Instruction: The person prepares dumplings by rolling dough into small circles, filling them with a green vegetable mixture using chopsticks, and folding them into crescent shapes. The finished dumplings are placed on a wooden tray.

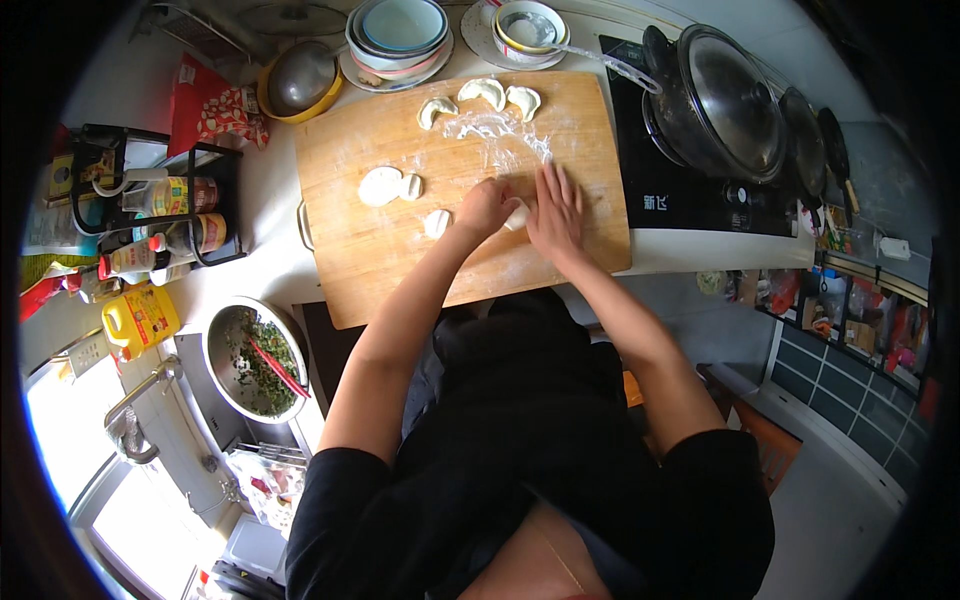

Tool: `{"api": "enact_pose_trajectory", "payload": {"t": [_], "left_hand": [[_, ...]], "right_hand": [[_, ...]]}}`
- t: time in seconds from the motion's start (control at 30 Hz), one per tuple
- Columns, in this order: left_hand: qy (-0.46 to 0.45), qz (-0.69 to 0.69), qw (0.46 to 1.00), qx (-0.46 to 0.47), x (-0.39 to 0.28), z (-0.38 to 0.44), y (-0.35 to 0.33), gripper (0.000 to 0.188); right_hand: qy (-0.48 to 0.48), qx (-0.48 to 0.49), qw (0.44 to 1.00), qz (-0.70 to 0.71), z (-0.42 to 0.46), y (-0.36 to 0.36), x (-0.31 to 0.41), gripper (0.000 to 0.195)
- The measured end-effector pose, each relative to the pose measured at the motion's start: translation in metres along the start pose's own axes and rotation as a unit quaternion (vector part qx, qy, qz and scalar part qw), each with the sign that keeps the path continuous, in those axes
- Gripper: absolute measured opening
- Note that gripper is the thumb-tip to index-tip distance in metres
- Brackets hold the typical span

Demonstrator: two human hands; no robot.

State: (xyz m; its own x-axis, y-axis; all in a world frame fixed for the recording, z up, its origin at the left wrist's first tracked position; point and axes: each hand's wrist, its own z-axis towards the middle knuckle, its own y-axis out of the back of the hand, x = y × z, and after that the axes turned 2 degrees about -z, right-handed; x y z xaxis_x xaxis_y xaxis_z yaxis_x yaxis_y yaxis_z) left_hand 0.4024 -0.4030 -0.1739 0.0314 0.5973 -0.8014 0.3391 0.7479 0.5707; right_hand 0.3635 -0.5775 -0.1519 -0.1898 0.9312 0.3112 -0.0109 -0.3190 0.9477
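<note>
A wooden board [375, 262] dusted with flour lies before me. My left hand [484, 206] has its fingers curled at the edge of a small white dough piece [516, 216]. Just right of that dough, my right hand [556, 214] is laid palm down, fingers stretched forward; what is under the palm is hidden. To the left are a flattened dough round [379, 186], a small dough lump [410, 187] touching it, and another dough lump [437, 223] nearer me. Folded dumplings [481, 93] sit along the far side, beyond a patch of loose flour [491, 129].
Stacked bowls [403, 26], a flour bowl with a ladle [525, 30] and a yellow bowl [300, 82] stand behind the board. On the right, a lidded pot [720, 105] sits on a black cooktop [675, 202]. At left are a bottle rack [169, 195] and a steel bowl of chopped greens [255, 360].
</note>
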Motion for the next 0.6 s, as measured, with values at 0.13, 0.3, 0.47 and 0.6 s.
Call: {"api": "enact_pose_trajectory", "payload": {"t": [0.13, 0.3, 0.47, 0.6], "left_hand": [[0.027, -0.027, 0.999, 0.031, -0.017, -0.019, -0.008, 0.022], [-0.005, 0.059, 0.998, -0.035, -0.029, -0.003, -0.001, 0.020], [0.003, -0.027, 1.000, 0.006, -0.002, -0.003, -0.014, 0.017], [-0.015, 0.036, 0.999, 0.000, -0.025, -0.009, -0.012, 0.017]], "right_hand": [[0.042, 0.034, 0.996, -0.068, -0.025, 0.010, -0.006, 0.057], [-0.032, -0.071, 0.997, 0.013, 0.045, -0.014, 0.001, 0.065], [0.035, 0.069, 0.992, -0.096, -0.034, 0.011, -0.015, 0.065], [-0.023, 0.040, 0.995, -0.092, 0.005, 0.005, 0.001, 0.065]]}}
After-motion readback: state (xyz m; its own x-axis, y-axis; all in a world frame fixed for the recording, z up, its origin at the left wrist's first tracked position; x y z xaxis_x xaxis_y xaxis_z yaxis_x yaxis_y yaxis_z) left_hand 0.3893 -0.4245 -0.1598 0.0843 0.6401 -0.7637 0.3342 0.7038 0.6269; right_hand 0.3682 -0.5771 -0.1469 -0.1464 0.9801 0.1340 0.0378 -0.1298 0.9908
